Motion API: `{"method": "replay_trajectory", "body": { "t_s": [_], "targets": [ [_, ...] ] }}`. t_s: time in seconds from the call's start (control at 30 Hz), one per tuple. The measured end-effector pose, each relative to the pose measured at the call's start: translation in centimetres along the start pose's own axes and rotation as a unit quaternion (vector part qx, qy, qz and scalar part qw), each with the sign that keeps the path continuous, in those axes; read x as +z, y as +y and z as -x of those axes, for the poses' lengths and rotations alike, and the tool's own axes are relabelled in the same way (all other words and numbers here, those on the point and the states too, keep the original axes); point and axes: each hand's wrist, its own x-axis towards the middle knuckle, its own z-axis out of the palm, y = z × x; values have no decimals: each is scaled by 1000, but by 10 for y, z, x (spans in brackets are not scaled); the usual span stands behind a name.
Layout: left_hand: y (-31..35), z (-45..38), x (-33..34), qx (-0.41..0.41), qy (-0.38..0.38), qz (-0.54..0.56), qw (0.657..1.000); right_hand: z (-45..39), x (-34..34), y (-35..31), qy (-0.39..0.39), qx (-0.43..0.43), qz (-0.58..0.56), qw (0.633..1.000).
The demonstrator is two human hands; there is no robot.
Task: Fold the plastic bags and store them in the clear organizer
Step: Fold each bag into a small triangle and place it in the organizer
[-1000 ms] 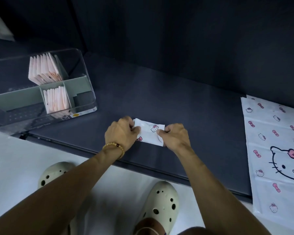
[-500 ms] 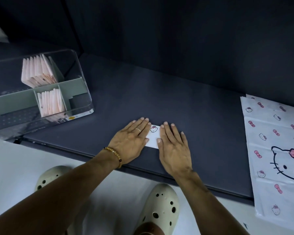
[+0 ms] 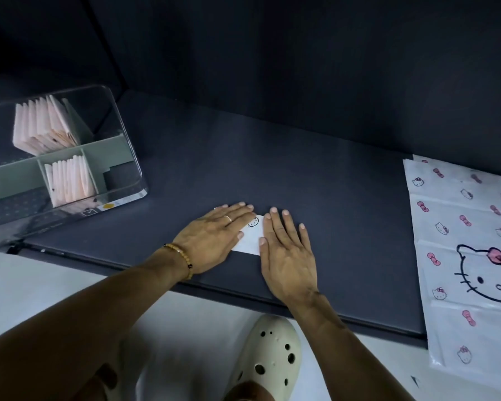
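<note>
Folded bag [image 3: 251, 236] lies flat on the dark desk [image 3: 315, 198], near its front edge. Left hand [image 3: 211, 238] and right hand [image 3: 288, 256] both flat, fingers straight, pressing the bag's two ends; only its middle shows between them. Organizer [image 3: 122, 157] well left of the bag, holding folded bags [image 3: 45, 125].

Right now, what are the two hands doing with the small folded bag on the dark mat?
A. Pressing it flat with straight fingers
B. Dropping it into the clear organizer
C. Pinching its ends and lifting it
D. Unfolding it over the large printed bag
A: the left hand and right hand lie flat with straight fingers on the folded bag, which rests on the dark mat, away from the clear organizer.
</note>
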Motion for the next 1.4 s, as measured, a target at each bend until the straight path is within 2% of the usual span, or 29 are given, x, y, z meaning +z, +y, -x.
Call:
{"method": "replay_trajectory", "body": {
  "t_s": [0.2,0.33,0.37,0.47,0.53,0.67,0.77,0.9,1.03,1.1,1.2,1.27,1.33,1.4],
  "targets": [
    [-37,33,-12,-57,16,9,998,1,1,1,-9,1,3,1000],
    [-22,28,-24,-139,81,111,981,1,2,2,-4,2,7,1000],
    [-14,21,-25,-142,80,109,981,1,2,2,-2,1,5,1000],
    [6,-6,-24,-106,25,-4,994,2,2,2,6,0,0,1000],
    [8,-20,-29,-126,-16,-24,992,2,2,3,13,-3,-2,1000],
    [7,-25,-37,-188,-85,64,976,1,1,2,-6,-1,-21,1000],
    [4,-5,-47,-202,-57,194,958,-4,-11,-11,5,22,-116,993],
    [-9,34,-76,-223,45,385,894,-18,-46,-46,28,67,-323,944],
    [-30,77,-109,-242,172,480,825,-43,-84,-101,-16,59,-484,873],
    [-46,102,-123,-266,227,505,789,-54,-96,-131,-51,36,-524,850],
    [-73,139,-137,-320,304,502,744,-69,-107,-182,-73,-11,-528,846],
    [-92,163,-142,-372,375,485,697,-77,-112,-214,-63,-29,-531,845],
    [-112,186,-142,-431,471,421,644,-86,-115,-242,-39,-40,-536,842],
    [-130,206,-137,-488,523,338,612,-95,-117,-266,-7,-43,-537,843]
  ]
}}
